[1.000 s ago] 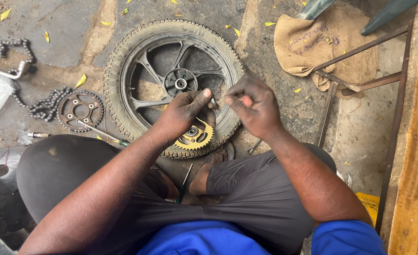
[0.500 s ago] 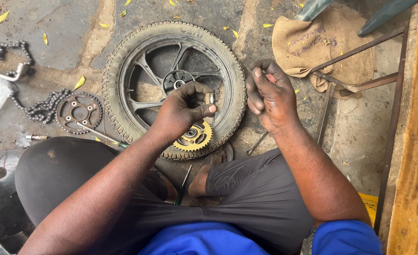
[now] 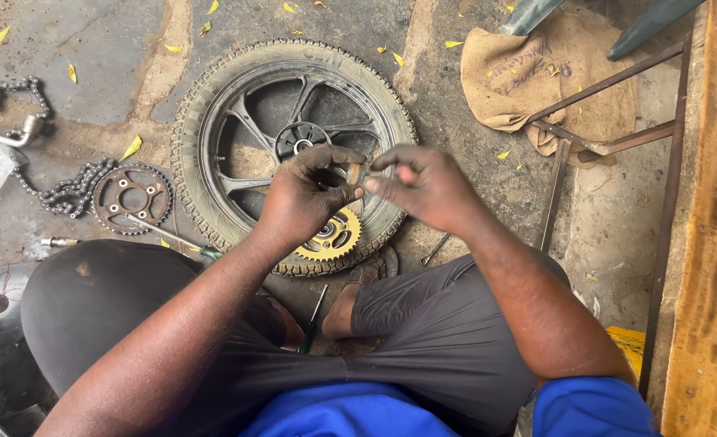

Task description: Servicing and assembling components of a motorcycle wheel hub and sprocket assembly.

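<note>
A black motorcycle wheel (image 3: 213, 121) with its tyre lies flat on the concrete in front of me. A gold sprocket (image 3: 338, 239) rests on its near rim. My left hand (image 3: 306, 198) and my right hand (image 3: 423, 182) meet above the wheel, fingertips pinched together on a small metal part (image 3: 356, 174); it is too small to name. Both hands are dark with grease.
A worn grey sprocket (image 3: 132, 197) and a drive chain (image 3: 71, 194) lie to the left, with a screwdriver (image 3: 172, 239) beside them. A burlap sack (image 3: 528, 69) lies at the back right, a rusty metal frame (image 3: 585, 146) and a wooden bench (image 3: 710, 243) on the right.
My right hand has swung back from the right and lowered to meet my left hand. My left hand lifted off the gold sprocket; both now pinch the small part.
</note>
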